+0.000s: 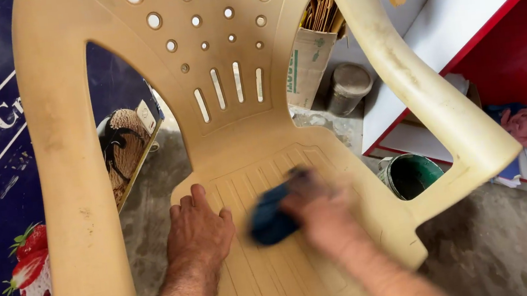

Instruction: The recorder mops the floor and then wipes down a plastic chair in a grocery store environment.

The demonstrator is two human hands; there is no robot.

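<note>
On the chair [242,137] seat I see my left hand [198,231] flat and holding nothing, right hand [320,211] blurred, gripping a blue cloth [270,218] mid-seat; cloth looks soft and light, best bunched in the fingers. Beyond the chair, a green bucket [410,174] and grey can [348,87]

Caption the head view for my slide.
Right hand presses a blue cloth on a beige plastic chair; left hand lies flat on the seat.
</note>
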